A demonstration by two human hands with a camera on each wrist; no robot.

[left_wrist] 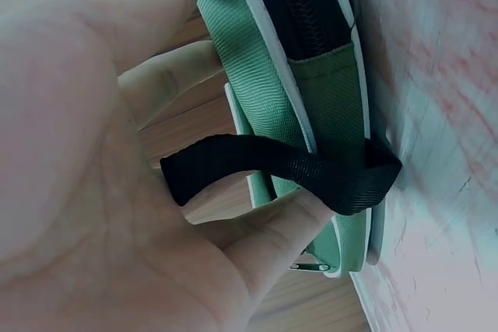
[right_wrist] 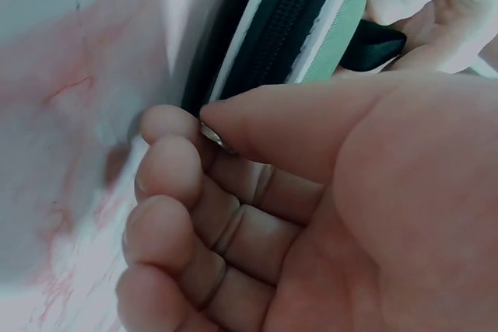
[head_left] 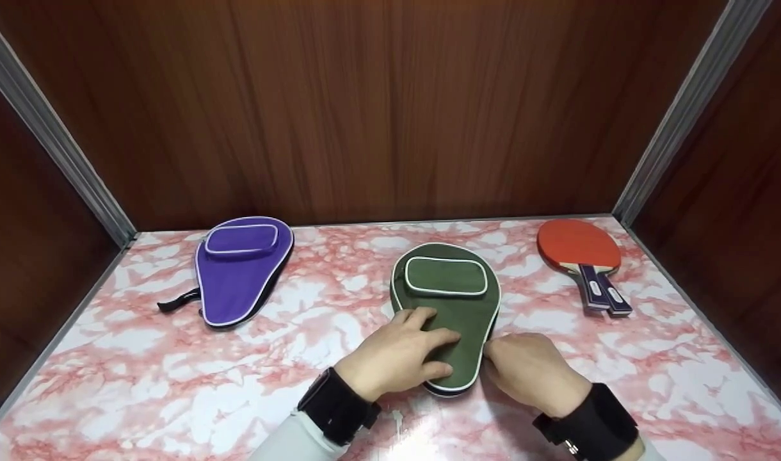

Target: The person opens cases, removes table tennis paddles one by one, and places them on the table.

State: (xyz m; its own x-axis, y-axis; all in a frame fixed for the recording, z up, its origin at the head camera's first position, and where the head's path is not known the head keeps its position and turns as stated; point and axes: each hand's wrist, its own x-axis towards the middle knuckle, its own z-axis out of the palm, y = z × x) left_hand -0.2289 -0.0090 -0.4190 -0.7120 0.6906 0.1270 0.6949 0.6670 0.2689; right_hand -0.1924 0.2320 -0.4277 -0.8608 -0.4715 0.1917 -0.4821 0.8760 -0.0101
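A green table tennis paddle case (head_left: 458,330) with white piping and a front pocket lies in front of me. My left hand (head_left: 397,352) rests on its lower half, fingers spread over the fabric. In the left wrist view, a black wrist strap (left_wrist: 257,157) loops from the case's side close to the palm. At the case's right edge, my right hand (head_left: 531,368) pinches a small metal zipper pull (right_wrist: 214,136) between thumb and index finger. Beside that pinch runs the dark zipper (right_wrist: 292,21), its teeth together along the stretch seen.
A purple paddle case (head_left: 240,278) with a black strap (head_left: 179,299) lies at the left. Two table tennis paddles (head_left: 579,246) overlap at the back right, red rubber upward on the top one. Wood-grain panels (head_left: 390,109) enclose the marbled table (head_left: 339,275) behind and at both sides.
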